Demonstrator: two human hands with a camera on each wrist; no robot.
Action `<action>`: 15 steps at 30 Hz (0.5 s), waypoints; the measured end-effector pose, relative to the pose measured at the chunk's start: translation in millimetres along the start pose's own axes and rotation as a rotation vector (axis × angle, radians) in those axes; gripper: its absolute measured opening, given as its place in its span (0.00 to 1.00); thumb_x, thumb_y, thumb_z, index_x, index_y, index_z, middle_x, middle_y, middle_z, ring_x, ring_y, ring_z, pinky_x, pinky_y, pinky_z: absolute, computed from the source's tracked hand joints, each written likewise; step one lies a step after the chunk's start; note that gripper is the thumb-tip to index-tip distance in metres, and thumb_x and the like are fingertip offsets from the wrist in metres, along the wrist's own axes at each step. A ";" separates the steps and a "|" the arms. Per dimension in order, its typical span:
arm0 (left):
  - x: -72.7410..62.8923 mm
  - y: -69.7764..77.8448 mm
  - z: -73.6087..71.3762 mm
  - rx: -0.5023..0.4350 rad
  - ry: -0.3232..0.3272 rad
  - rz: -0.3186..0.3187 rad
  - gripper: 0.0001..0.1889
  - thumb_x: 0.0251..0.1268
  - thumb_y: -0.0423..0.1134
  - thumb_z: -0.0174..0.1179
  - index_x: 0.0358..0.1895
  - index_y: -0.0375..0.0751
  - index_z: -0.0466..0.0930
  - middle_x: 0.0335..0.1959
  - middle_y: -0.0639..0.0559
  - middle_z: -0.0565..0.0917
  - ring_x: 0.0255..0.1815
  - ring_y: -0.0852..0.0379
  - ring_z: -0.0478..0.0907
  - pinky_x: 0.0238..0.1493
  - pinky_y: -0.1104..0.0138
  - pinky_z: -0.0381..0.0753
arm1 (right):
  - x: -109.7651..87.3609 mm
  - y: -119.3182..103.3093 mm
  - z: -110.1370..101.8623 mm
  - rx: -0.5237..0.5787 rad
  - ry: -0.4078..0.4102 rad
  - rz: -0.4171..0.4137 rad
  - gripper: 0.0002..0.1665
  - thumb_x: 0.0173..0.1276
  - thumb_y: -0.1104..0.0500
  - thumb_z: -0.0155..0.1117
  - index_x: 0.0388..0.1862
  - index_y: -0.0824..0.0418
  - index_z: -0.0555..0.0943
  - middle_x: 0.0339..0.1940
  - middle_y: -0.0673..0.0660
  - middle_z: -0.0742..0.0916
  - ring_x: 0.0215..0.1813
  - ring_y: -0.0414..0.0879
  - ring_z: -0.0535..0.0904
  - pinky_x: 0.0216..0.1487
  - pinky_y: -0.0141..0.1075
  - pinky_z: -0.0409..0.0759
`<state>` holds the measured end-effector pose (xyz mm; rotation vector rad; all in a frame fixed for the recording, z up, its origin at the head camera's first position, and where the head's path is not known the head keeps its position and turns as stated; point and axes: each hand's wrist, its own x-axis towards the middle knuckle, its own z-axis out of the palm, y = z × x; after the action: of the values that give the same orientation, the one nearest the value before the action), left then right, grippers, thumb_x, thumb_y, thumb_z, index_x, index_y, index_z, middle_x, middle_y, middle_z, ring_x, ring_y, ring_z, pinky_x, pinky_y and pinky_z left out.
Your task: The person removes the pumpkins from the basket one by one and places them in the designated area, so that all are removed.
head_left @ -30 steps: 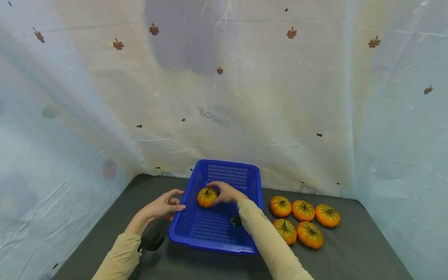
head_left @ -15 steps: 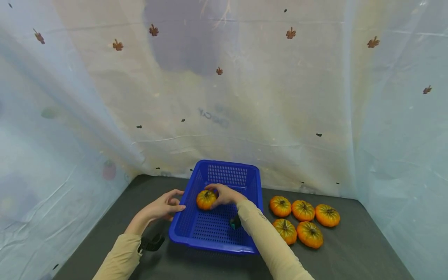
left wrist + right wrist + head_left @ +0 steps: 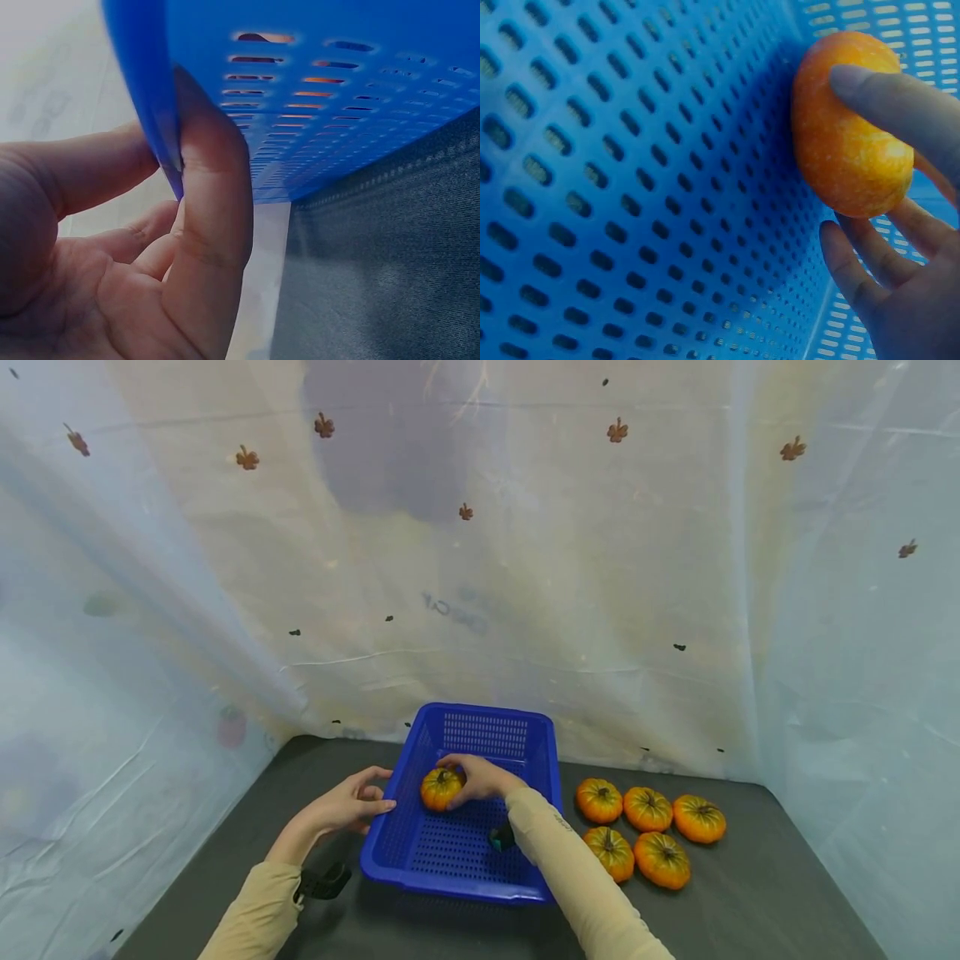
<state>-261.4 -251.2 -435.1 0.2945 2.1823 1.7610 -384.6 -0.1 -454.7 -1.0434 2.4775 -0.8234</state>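
Observation:
A small orange pumpkin [image 3: 437, 792] sits at the left side inside a blue perforated basket [image 3: 450, 884]. My right hand [image 3: 483, 778] reaches over the basket's right side and grips it, thumb on one side and fingers round the other. In the right wrist view the pumpkin [image 3: 832, 150] lies right at the slotted basket floor [image 3: 637, 202]. My left hand [image 3: 337, 807] pinches the basket's left rim. The left wrist view has the thumb and a bent finger on opposite sides of that blue rim [image 3: 142, 82].
To the right of the basket several more orange pumpkins [image 3: 648, 810] lie in two rows on the dark grey tabletop [image 3: 772, 885]. A pale plastic sheet [image 3: 525, 610] with leaf shapes hangs behind and at both sides.
The right hand and its pumpkin have shifted slightly lower and nearer in the basket, then stayed put. My left hand keeps its hold on the rim.

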 end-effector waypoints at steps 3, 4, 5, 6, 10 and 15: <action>0.2 -0.8 0.0 0.011 0.004 0.003 0.34 0.68 0.37 0.58 0.70 0.30 0.50 0.39 0.37 0.80 0.37 0.45 0.82 0.36 0.51 0.83 | -2.1 0.5 -2.5 0.005 0.015 -0.020 0.41 0.53 0.60 0.77 0.66 0.57 0.71 0.60 0.55 0.76 0.59 0.48 0.72 0.62 0.43 0.69; 0.4 -1.2 0.1 0.015 0.005 0.003 0.34 0.68 0.37 0.59 0.70 0.29 0.50 0.39 0.37 0.80 0.37 0.45 0.82 0.36 0.51 0.83 | -2.8 0.6 -3.5 0.007 0.020 -0.027 0.41 0.53 0.60 0.77 0.66 0.58 0.71 0.60 0.55 0.76 0.59 0.48 0.72 0.62 0.43 0.70; 0.5 -1.4 0.1 0.017 0.006 0.003 0.34 0.68 0.37 0.59 0.70 0.29 0.50 0.39 0.38 0.80 0.37 0.45 0.82 0.36 0.51 0.83 | -3.6 0.5 -4.5 0.011 0.024 -0.034 0.42 0.52 0.61 0.77 0.66 0.58 0.71 0.60 0.56 0.77 0.59 0.48 0.72 0.62 0.43 0.70; 0.6 -1.5 0.2 0.018 0.006 0.004 0.34 0.68 0.37 0.59 0.70 0.29 0.50 0.38 0.38 0.80 0.37 0.45 0.82 0.36 0.52 0.83 | -4.4 0.2 -5.5 0.012 0.028 -0.041 0.42 0.52 0.61 0.77 0.66 0.58 0.71 0.60 0.56 0.77 0.59 0.49 0.72 0.61 0.42 0.70; 0.7 -1.4 -0.1 0.008 0.001 -0.001 0.35 0.68 0.38 0.59 0.70 0.29 0.50 0.38 0.39 0.81 0.37 0.46 0.82 0.36 0.51 0.83 | -8.1 -3.1 -10.2 0.029 0.035 -0.070 0.41 0.53 0.62 0.77 0.66 0.59 0.70 0.61 0.57 0.76 0.61 0.49 0.71 0.62 0.42 0.69; 0.8 -0.6 -1.8 0.006 -0.003 -0.006 0.35 0.68 0.38 0.59 0.70 0.30 0.50 0.37 0.40 0.81 0.37 0.46 0.82 0.37 0.51 0.83 | -12.7 -10.4 -20.7 0.037 0.035 -0.098 0.42 0.54 0.60 0.76 0.67 0.58 0.69 0.63 0.56 0.75 0.62 0.49 0.70 0.63 0.43 0.69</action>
<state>-262.8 -252.7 -435.5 0.2912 2.1844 1.7495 -380.7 11.2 -431.2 -1.1541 2.4466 -0.9205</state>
